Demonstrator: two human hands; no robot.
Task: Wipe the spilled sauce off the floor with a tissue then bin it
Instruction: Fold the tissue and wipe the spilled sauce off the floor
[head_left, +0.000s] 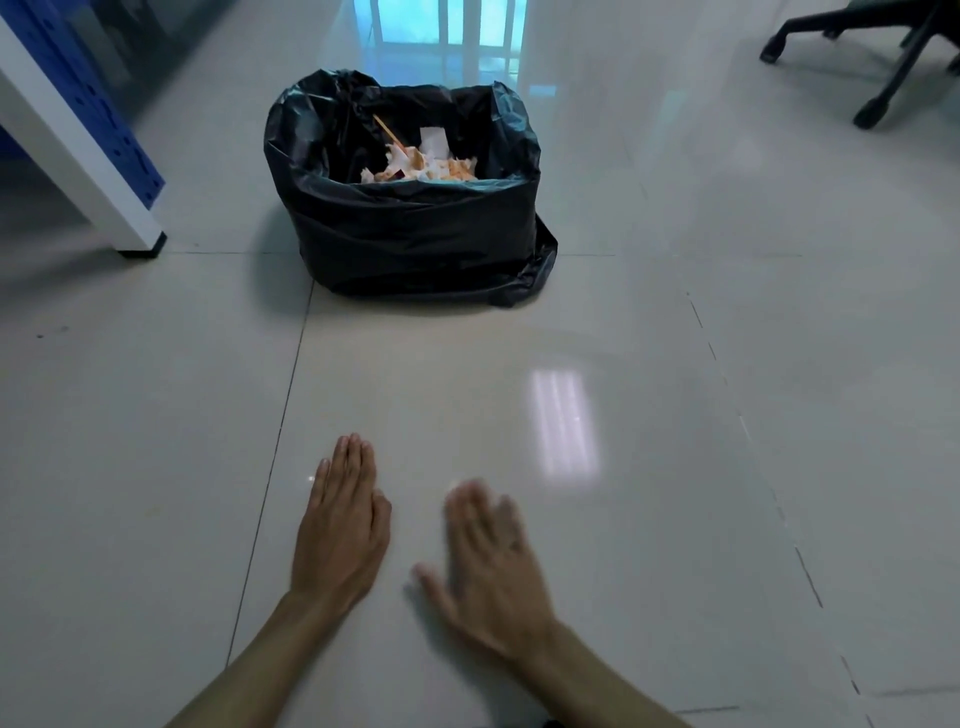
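Note:
A bin lined with a black plastic bag (410, 228) stands on the pale tiled floor (649, 467) ahead of me. Inside it lie crumpled white tissues stained orange (426, 166) and a thin stick. My left hand (340, 530) rests flat, palm down, on the floor with its fingers together and nothing in it. My right hand (488, 561) is blurred, palm down just beside the left, fingers spread, holding nothing. I see no sauce and no loose tissue on the floor around the hands.
A white table leg (88, 150) with a blue panel behind it stands at the left. The black wheeled base of an office chair (872, 67) is at the upper right. Glossy tiles reflect a window at the top.

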